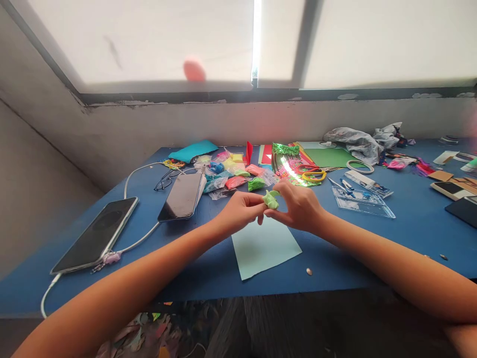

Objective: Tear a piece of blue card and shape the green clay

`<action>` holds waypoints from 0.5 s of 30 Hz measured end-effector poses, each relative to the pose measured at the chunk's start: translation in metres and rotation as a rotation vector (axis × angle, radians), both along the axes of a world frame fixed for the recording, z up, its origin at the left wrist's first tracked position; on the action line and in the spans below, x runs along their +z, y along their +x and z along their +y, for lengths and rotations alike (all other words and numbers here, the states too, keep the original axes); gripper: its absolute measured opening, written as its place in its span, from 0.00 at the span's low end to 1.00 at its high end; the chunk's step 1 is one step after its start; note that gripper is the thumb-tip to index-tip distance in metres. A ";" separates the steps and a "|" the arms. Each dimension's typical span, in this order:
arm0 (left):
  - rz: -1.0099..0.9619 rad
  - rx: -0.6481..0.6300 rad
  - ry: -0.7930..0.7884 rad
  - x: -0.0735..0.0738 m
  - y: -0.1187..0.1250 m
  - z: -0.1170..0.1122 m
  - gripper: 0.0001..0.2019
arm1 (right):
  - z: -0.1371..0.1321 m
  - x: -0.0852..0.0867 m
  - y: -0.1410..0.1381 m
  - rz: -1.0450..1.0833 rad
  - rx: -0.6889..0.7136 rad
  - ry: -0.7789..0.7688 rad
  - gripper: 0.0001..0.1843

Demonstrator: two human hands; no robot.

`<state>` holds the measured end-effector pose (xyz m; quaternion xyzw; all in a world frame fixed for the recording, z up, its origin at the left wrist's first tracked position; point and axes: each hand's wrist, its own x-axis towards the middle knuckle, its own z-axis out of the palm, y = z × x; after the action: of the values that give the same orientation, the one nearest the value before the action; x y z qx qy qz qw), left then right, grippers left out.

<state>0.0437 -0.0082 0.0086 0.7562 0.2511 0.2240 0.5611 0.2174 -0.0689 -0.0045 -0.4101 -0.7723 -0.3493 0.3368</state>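
A small lump of light green modelling clay is held up between my two hands, its surface ruffled and uneven. On its left side, my left hand pinches it with thumb and fingers. My right hand grips the other side, thumb below and fingers curled over the top. Beneath both hands a pale green sheet of paper lies flat on the blue table. Just beyond the hands are several small plastic bags of coloured clay, among them a bright green one and a red one.
Two phones with white cables lie left, near folded glasses. Yellow-handled scissors rest on a shiny flowered packet. Right of them are a clear plastic case and a white ring. The table's front edge is close.
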 end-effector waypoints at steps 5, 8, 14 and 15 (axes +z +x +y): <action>-0.005 -0.118 0.067 0.005 -0.001 -0.002 0.15 | -0.005 0.000 0.002 -0.027 0.119 -0.109 0.16; -0.046 -0.177 0.104 0.008 -0.002 0.000 0.15 | -0.006 0.000 0.003 0.047 0.157 -0.127 0.15; -0.087 -0.259 0.109 0.007 -0.004 0.000 0.14 | -0.005 0.001 0.001 0.143 0.183 -0.172 0.18; -0.096 -0.261 0.104 0.007 -0.005 -0.001 0.14 | -0.005 0.001 0.001 0.176 0.191 -0.192 0.18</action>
<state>0.0391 -0.0090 0.0156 0.7989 0.1115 0.1979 0.5570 0.2184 -0.0736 -0.0038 -0.3943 -0.8050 -0.2031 0.3939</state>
